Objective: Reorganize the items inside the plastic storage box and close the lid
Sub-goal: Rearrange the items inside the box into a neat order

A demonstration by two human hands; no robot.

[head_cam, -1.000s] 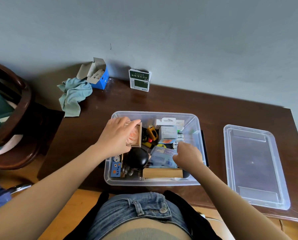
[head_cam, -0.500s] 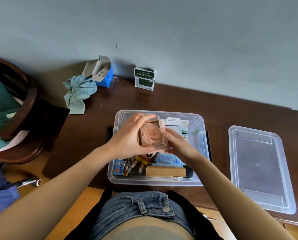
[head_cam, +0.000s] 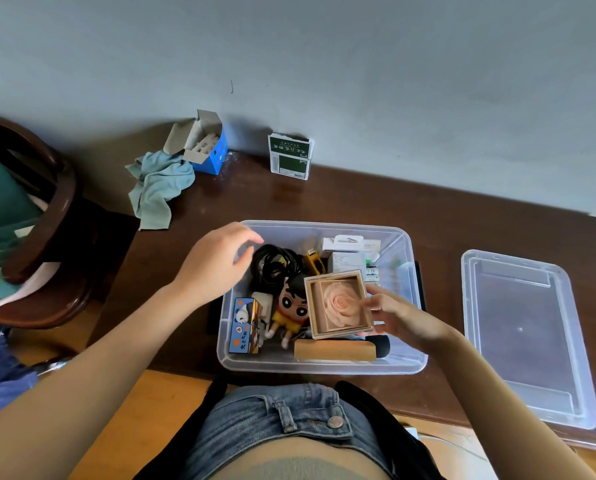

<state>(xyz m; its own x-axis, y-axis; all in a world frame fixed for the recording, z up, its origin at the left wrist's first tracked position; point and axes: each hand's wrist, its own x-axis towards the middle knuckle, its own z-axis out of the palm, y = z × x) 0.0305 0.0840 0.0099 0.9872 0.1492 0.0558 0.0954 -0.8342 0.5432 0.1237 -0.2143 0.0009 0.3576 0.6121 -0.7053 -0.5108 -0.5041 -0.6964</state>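
A clear plastic storage box [head_cam: 324, 367] stands on the dark wooden table in front of me, its lid [head_cam: 521, 334] lying flat to the right. My right hand [head_cam: 403, 315] holds a wood-framed rose cube [head_cam: 338, 304] above the box's right half. My left hand [head_cam: 217, 259] hovers over the box's left rim with loosely curled fingers, holding nothing. Inside lie a coil of black cable [head_cam: 275, 265], a cartoon doll [head_cam: 291, 306], a blue and orange carton [head_cam: 244, 325], a wooden block [head_cam: 334, 349] and several small cartons [head_cam: 348, 252].
At the table's back stand a green and white box [head_cam: 290, 156], an open blue carton [head_cam: 206, 147] and a crumpled teal cloth [head_cam: 158, 187]. A dark wooden chair [head_cam: 43, 237] sits at the left. The wall runs close behind the table.
My left hand has let go of the rose cube and moved left to the box's rim. My right hand now holds the cube alone, lower and to the right. The doll and cable show.
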